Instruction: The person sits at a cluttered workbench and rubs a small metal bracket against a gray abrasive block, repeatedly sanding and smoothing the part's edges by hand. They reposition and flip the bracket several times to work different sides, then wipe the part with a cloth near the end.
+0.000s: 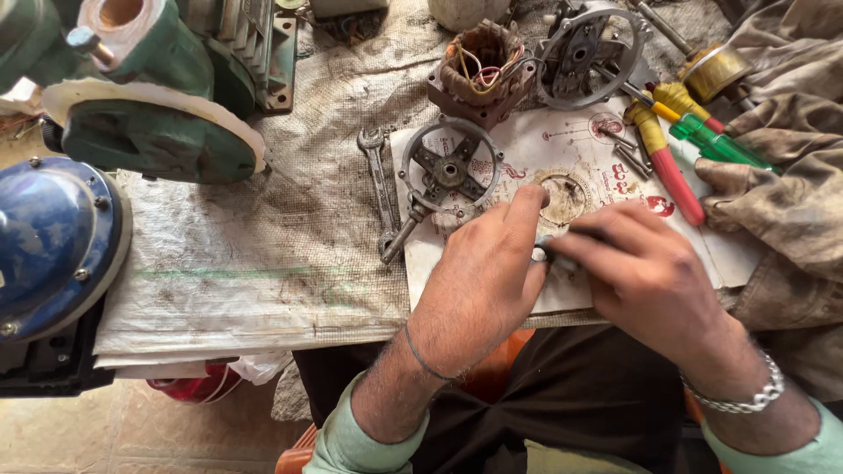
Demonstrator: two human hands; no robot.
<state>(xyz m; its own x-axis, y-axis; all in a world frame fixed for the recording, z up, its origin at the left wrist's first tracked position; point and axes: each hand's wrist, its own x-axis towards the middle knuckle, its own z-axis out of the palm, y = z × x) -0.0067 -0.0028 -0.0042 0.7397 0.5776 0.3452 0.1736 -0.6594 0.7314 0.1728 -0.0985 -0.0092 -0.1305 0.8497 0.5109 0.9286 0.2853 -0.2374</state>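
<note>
Both hands meet at the near edge of the table, over a stained paper sheet (606,189). Left hand (487,272) curled narrow, thumb and fingers pinched on a small metal part (540,254); the part sits right between the two hands and is mostly hidden, so its kind can't be told. Right hand (645,272) closed on the same spot from the other side, fingertips touching the part and what looks like a dark, thin tool running under its fingers; too covered to say more.

Room: left of the left hand, a broad bare stretch of woven sack cloth (263,254) out to the table edge. Right of the right hand, tight: a rumpled dirty rag (781,202) lies close by.

Just beyond the left fingertips, a round metal frame with a cross hub (450,171) lies flat, partly on the paper. A wrench (382,180) lies just to its left on the cloth. Beyond the right hand, red-and-yellow pliers (663,154) and a green screwdriver (716,140) lie side by side, handles near the rag.

Farther out: a copper-wound motor core (479,70), a second round frame (588,53) beside it. Far left, a green pump body (149,96) and a blue round cover (53,241).
</note>
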